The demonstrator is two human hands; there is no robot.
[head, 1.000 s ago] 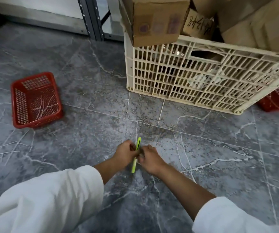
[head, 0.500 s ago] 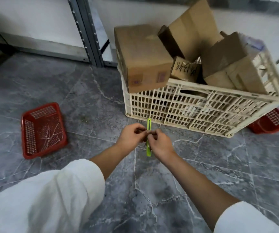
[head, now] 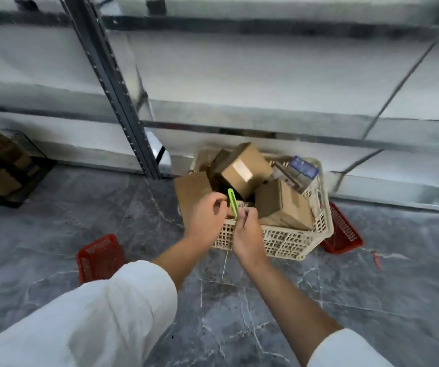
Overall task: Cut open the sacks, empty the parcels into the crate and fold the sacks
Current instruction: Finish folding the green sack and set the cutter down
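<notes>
A slim green cutter stands nearly upright in front of the crate. My right hand pinches its lower end between the fingertips. My left hand is just left of the cutter with its fingers curled; whether it touches the cutter I cannot tell. Behind both hands the cream plastic crate stands on the floor, heaped with brown cardboard parcels. No sack is in view.
A small red basket lies on the grey marble floor at the left. Another red basket leans at the crate's right side. A dark metal shelf post and shelving rise behind. A black rack with boxes stands far left.
The view has risen and tilted up, so the crate now looks smaller and the shelves show. Both hands lifted with the cutter, and my left hand has come slightly away from it.
</notes>
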